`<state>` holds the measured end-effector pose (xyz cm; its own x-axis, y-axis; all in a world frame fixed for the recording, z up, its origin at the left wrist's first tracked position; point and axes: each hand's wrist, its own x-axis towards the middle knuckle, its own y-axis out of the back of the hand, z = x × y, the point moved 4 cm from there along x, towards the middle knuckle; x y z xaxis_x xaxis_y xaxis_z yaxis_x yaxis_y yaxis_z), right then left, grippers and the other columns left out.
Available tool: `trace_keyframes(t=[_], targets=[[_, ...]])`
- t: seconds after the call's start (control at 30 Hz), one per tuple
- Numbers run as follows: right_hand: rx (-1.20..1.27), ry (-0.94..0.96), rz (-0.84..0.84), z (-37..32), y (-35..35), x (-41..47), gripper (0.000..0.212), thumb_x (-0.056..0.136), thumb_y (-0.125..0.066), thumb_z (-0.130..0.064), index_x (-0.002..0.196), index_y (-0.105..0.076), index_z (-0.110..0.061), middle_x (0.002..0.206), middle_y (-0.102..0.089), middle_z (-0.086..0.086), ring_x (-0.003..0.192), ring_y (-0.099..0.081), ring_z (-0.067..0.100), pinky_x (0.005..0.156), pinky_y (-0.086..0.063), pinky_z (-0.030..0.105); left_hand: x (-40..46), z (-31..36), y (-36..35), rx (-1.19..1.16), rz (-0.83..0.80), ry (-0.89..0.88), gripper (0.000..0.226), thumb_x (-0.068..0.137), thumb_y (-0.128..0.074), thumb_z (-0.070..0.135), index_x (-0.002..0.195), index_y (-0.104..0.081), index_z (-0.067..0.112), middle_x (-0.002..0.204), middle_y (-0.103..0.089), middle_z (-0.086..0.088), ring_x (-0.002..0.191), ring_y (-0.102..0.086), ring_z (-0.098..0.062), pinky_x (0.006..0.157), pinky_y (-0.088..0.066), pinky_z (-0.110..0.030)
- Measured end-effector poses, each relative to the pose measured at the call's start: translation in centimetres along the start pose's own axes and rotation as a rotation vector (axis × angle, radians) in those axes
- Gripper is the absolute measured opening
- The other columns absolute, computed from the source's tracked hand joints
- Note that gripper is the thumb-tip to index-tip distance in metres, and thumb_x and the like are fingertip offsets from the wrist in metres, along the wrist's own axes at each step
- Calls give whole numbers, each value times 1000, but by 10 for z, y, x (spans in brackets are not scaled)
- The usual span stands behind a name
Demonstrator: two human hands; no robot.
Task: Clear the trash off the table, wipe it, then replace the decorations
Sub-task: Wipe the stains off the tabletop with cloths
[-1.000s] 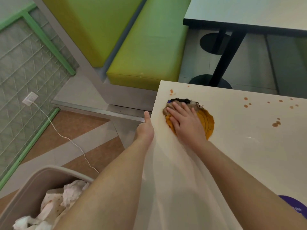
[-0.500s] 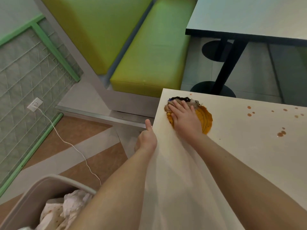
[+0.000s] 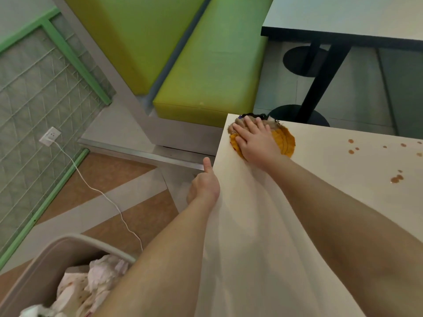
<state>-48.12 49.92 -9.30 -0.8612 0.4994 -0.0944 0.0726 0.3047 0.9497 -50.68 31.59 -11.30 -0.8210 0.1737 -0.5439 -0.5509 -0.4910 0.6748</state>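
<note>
My right hand [image 3: 256, 140] lies flat, fingers straight, pressing a brownish cloth [image 3: 274, 126] onto an orange smear [image 3: 287, 143] at the far left corner of the white table [image 3: 332, 202]. Most of the cloth is hidden under the palm. My left hand [image 3: 204, 186] grips the table's left edge, with the thumb pointing up along the edge and the fingers curled underneath. Brown drops [image 3: 397, 178] dot the tabletop to the right of the smear.
A beige bin [image 3: 45, 259] holding crumpled stained tissues [image 3: 100, 275] stands on the floor at lower left. A green bench [image 3: 212, 72] sits beyond the table corner. Another table [image 3: 343, 17] on a black leg stands behind. A white cable [image 3: 103, 193] crosses the floor.
My right hand has slid the cloth away from me, up to the table's far left corner. My left hand keeps its hold on the edge.
</note>
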Motion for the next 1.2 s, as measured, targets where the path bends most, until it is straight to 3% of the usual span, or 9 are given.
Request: trace_keyframes(t=[0.23, 0.43, 0.57, 0.7, 0.8, 0.9, 1.03, 1.13, 1.2], targets=[[5, 213, 33, -38, -17, -20, 47, 108, -25, -32, 154, -26, -25, 163, -16, -6, 152, -5, 20, 120, 1, 37, -4, -1, 0, 34, 12, 28, 90, 96, 2, 65, 125, -61, 6, 129, -59, -14, 120, -53, -31, 96, -38, -38], [75, -100, 150, 47, 16, -6, 47, 108, -23, -29, 154, -27, -23, 164, -16, -2, 151, -6, 21, 120, 1, 39, -5, 1, 1, 37, -1, 8, 86, 97, 2, 62, 124, -62, 10, 124, -62, -12, 116, -55, -30, 89, -36, -36], [22, -254, 193, 28, 8, 3, 49, 107, -23, -31, 154, -25, -21, 163, -16, 1, 151, -7, 26, 121, 0, 41, -3, 3, 3, 64, 5, 23, 86, 99, 1, 59, 123, -61, 6, 125, -61, -13, 118, -54, -30, 86, -34, -35], [1, 31, 80, -38, -15, -12, 48, 107, -23, -29, 155, -22, -23, 164, -11, -2, 151, -3, 21, 120, 3, 36, -4, 1, 3, 76, 17, 42, 85, 98, 2, 60, 129, -59, 9, 128, -60, -14, 120, -54, -30, 96, -38, -37], [50, 131, 51, -26, -5, -19, 47, 108, -25, -32, 154, -26, -29, 163, -15, -8, 151, -5, 15, 120, 3, 31, -7, 3, 4, 72, 24, 39, 85, 99, 2, 59, 128, -59, 7, 128, -60, -15, 120, -54, -31, 97, -39, -37], [23, 19, 63, 20, 12, -17, 47, 105, -27, -47, 151, -31, -39, 163, -16, -9, 150, -9, 18, 120, 0, 33, -8, 4, 5, 53, 14, 21, 80, 100, 0, 57, 132, -58, 12, 130, -59, -15, 122, -53, -30, 99, -37, -37], [-87, -199, 102, 74, 23, -26, 57, 99, -16, -64, 153, -20, -43, 164, -10, -4, 151, -5, 24, 122, 1, 45, -6, 4, 5, 51, 10, 14, 79, 100, 1, 58, 132, -58, 16, 129, -60, -13, 121, -53, -30, 99, -37, -38], [-25, -293, 127, 54, 15, -32, 58, 100, -19, -59, 154, -17, -38, 165, -7, -3, 151, 1, 24, 122, 3, 45, -3, 1, 4, 68, 24, 19, 84, 98, 2, 59, 127, -60, 10, 127, -61, -14, 118, -54, -30, 95, -38, -39], [-4, -201, 126, 16, 3, -45, 56, 102, -23, -52, 155, -17, -35, 165, -6, -5, 151, 2, 20, 122, 4, 43, -3, 2, 4, 82, 38, 22, 85, 98, 2, 60, 126, -61, 9, 127, -61, -14, 118, -54, -31, 94, -38, -38]])
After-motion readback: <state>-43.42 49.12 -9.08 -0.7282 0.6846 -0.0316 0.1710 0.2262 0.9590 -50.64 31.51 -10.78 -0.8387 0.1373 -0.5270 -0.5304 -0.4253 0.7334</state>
